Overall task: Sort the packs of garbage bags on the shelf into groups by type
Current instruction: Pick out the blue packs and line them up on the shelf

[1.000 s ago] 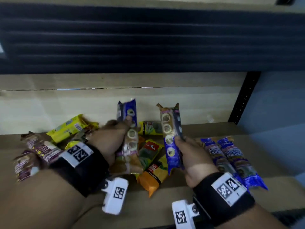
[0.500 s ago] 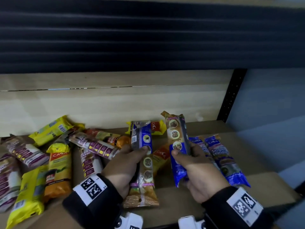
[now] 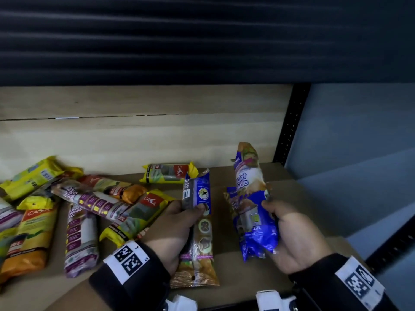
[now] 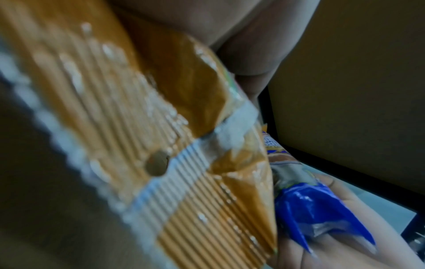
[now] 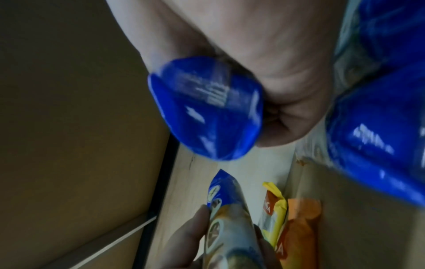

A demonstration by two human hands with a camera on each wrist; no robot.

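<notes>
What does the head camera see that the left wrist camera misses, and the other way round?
Only the head view shows the wooden shelf with the loose pile of yellow-orange packs and purple drawstring packs. Only the left wrist view shows the round hang hole in the ribbed seal of the brown-and-blue pack up close. Both show the left hand holding that pack and the right hand with its grip on the blue plastic packs.
</notes>
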